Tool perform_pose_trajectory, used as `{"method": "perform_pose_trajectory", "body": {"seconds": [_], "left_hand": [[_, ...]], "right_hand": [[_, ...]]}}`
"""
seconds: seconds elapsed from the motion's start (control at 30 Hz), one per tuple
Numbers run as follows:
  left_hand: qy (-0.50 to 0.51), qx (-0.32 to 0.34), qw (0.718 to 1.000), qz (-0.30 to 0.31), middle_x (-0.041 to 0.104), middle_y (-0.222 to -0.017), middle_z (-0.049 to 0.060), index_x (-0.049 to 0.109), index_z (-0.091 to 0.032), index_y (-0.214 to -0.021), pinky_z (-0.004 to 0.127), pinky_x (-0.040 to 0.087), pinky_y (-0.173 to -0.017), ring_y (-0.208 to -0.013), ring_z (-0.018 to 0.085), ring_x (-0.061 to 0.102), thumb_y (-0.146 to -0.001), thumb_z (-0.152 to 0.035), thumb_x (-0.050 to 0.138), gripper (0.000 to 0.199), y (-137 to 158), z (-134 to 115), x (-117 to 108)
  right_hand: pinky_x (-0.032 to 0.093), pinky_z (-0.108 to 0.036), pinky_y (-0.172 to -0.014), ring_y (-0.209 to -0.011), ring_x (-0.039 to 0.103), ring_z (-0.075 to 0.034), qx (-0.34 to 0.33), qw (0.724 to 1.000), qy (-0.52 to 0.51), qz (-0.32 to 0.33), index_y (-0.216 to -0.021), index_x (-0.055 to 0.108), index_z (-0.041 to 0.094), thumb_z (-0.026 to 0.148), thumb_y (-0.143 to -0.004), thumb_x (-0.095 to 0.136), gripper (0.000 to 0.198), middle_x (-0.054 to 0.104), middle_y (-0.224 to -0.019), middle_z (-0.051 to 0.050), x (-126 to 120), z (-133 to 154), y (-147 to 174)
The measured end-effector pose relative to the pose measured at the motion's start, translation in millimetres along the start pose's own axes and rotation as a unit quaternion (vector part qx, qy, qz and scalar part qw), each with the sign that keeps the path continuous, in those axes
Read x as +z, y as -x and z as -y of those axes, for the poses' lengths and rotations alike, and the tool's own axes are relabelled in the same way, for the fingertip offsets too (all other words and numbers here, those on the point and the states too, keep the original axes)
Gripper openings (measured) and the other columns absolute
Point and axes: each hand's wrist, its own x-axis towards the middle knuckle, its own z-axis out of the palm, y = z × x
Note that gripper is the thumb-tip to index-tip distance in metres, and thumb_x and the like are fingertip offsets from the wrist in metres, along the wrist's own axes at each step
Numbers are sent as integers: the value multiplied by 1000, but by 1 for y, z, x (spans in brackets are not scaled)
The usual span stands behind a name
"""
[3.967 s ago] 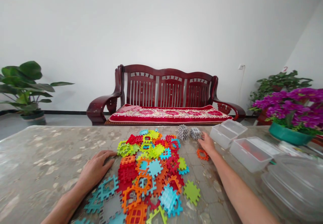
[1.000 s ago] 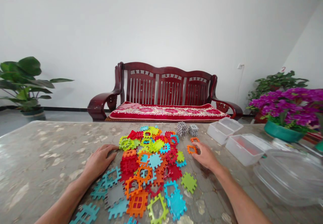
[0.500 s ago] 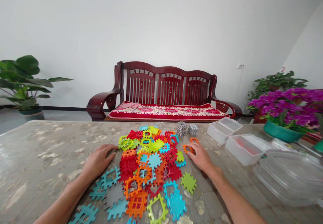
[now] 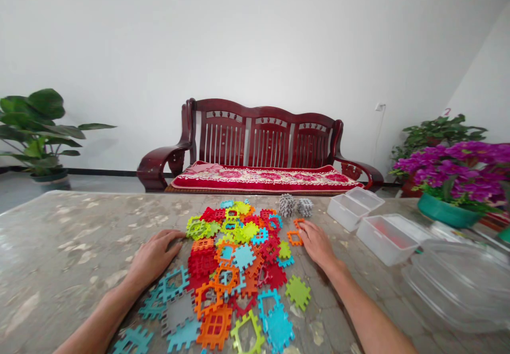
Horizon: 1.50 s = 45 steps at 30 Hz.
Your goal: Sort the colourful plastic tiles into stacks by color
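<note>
A spread of interlocking plastic tiles in red, orange, blue, lime and grey lies in the middle of the table. My left hand (image 4: 156,254) rests on the tabletop left of them, fingers stretched toward the lime tiles (image 4: 198,227) at the pile's edge. On the other side, my right hand (image 4: 319,245) lies low over the table, its fingers extended at two orange frame tiles (image 4: 295,238) set apart from the pile. Its fingertips reach the farther orange tile (image 4: 298,222); whether they press on it is hard to see. A green tile (image 4: 298,292) lies nearer me.
Two grey spiky-looking stacks (image 4: 287,205) stand behind the pile. To the right are open clear plastic boxes (image 4: 384,242), a large clear lid or container (image 4: 458,285) and a teal flowerpot (image 4: 450,211). A wooden bench (image 4: 269,131) stands beyond the table.
My right hand has shifted slightly, its thumb coming away from the nearer orange tile. The farther orange tile has slid left, closer to the other. My left hand stays in place.
</note>
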Motion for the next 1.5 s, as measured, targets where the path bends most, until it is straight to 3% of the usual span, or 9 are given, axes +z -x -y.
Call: {"method": "perform_pose_trajectory", "body": {"seconds": [0.17, 0.33, 0.47, 0.63, 0.9, 1.17, 1.3, 1.37, 1.5], "left_hand": [[0, -1, 1000, 1, 70, -120, 4, 73, -28, -110, 36, 47, -103, -111, 25, 64, -85, -40, 46, 38, 0, 1, 1], [0, 0, 1000, 5, 70, -121, 4, 73, -28, -111, 36, 46, -103, -111, 25, 64, -86, -40, 47, 38, -1, 2, 2], [-4, -3, 1000, 7, 70, -121, 4, 72, -28, -111, 36, 45, -104, -112, 25, 64, -86, -39, 46, 38, -1, 1, 1], [-5, 1, 1000, 7, 70, -121, 3, 72, -29, -111, 35, 46, -103, -111, 25, 64, -85, -40, 46, 38, -1, 2, 1], [-8, 0, 1000, 5, 70, -122, 3, 72, -30, -112, 34, 45, -104, -113, 24, 64, -86, -41, 46, 38, -1, 5, 2], [-8, 1, 1000, 7, 69, -122, 4, 72, -29, -112, 36, 44, -105, -113, 25, 63, -86, -41, 45, 39, -1, 6, 3], [-4, 0, 1000, 6, 70, -121, 3, 72, -29, -111, 34, 45, -105, -113, 24, 63, -85, -42, 47, 38, -1, 4, 2], [-2, -3, 1000, 11, 70, -121, 3, 72, -29, -111, 35, 45, -105, -113, 24, 63, -86, -41, 47, 38, 0, 2, 0], [-3, -10, 1000, 13, 70, -120, 3, 73, -30, -110, 37, 45, -104, -112, 25, 64, -85, -38, 46, 37, 0, -2, -2]], "right_hand": [[37, -38, -110, -128, 51, -25, -16, 999, -32, -12, -127, 60, 17, 34, -92, 48, 40, 56, -138, -12, -4, 16, 7], [43, -40, -96, -111, 58, -30, 25, 999, 6, -25, -116, 62, 16, 43, -80, 64, 44, 66, -115, -13, -13, 33, 19], [44, -34, -86, -101, 60, -27, 53, 998, 19, 0, -100, 64, 19, 32, -79, 63, 24, 68, -104, -10, -19, 35, 23], [42, -30, -79, -91, 62, -23, 56, 997, 52, 4, -88, 65, 21, 24, -79, 60, 11, 69, -93, -8, -25, 10, 24], [42, -31, -87, -98, 62, -23, 103, 988, 97, -62, -97, 67, 19, 19, -85, 54, 18, 68, -100, -10, -20, -30, 4], [42, -30, -76, -89, 61, -22, 80, 991, 99, -43, -82, 65, 21, 19, -87, 51, 15, 63, -92, -8, -22, -7, 29], [43, -28, -75, -85, 62, -20, 35, 999, 27, -20, -78, 63, 22, 20, -87, 49, 17, 65, -88, -5, -19, 8, 32], [45, -29, -78, -87, 63, -20, 28, 999, 1, -25, -80, 64, 23, 22, -89, 47, 19, 66, -89, -4, -18, 9, 27], [42, -34, -97, -107, 60, -24, 29, 996, 25, -78, -102, 68, 22, 25, -90, 47, 24, 67, -110, -9, -16, -3, 14]]}}
